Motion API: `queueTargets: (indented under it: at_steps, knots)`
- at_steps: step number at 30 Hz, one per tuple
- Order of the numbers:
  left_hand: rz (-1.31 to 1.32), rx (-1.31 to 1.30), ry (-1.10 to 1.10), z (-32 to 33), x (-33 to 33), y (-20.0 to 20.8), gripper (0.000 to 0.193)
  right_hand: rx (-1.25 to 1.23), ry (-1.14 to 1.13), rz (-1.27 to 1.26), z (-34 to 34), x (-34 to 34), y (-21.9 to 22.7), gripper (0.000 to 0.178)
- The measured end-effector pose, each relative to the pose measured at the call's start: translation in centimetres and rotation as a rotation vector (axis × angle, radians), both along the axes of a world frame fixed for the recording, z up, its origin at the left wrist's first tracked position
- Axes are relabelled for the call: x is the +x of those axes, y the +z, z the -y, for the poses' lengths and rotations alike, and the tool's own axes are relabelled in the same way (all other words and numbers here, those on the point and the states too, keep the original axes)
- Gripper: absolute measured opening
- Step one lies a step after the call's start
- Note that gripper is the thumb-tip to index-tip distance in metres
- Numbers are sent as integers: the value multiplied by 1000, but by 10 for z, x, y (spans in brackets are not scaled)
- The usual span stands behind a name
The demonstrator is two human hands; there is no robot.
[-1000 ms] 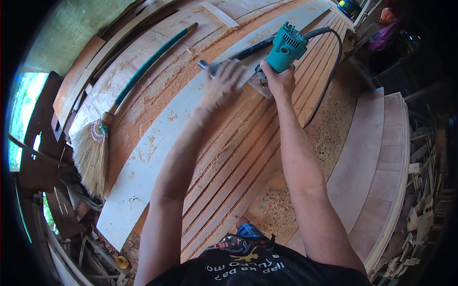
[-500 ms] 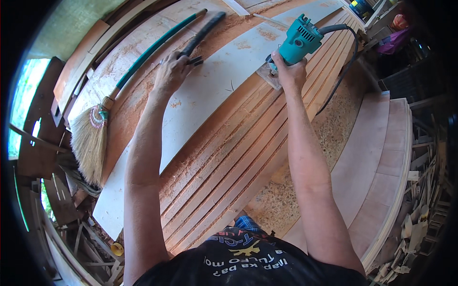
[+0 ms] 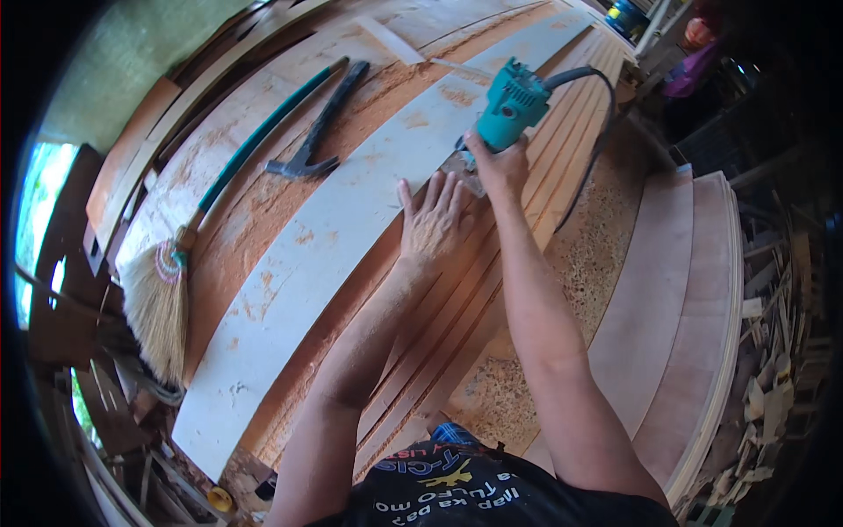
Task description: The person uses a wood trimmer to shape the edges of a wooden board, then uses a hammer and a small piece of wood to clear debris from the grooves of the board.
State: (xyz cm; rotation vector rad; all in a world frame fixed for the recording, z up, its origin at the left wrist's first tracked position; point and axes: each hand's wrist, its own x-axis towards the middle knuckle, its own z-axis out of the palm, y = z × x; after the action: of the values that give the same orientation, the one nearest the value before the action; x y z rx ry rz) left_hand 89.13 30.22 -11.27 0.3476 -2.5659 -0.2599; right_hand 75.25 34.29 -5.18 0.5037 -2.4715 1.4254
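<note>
My right hand [image 3: 499, 167] is wrapped round the teal body of a trim router [image 3: 514, 107]. Its clear base rests at the inner edge of a long, curved white strip [image 3: 290, 263]. My left hand [image 3: 430, 230] lies flat with fingers spread, just left of the router base, across the strip's edge and the wooden board [image 3: 465, 321]. Long parallel grooves run along that board, with sawdust on it. A claw hammer [image 3: 327, 127] with a dark handle lies beyond the strip, out of my hands. The router's bit is hidden.
A black cord [image 3: 606, 92] loops from the router down the board's right side. A straw broom [image 3: 158, 303] with a green handle lies at the left. Curved plywood sheets [image 3: 654, 272] stand to the right, beside a heap of wood offcuts [image 3: 755, 422].
My left hand has let go of the hammer, now lying beyond the white strip, and moved right to lie flat beside the router. The right hand still grips the router.
</note>
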Motion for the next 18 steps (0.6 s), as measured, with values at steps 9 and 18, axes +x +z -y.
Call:
queueTargets:
  at_steps: [9,18]
  knots:
    - [121,-47,51,-1,-11,-3,59,26,10,70,-3,2,6,77]
    - [171,-14,36,3,-27,-2,59,9,26,46,-1,-9,6,76]
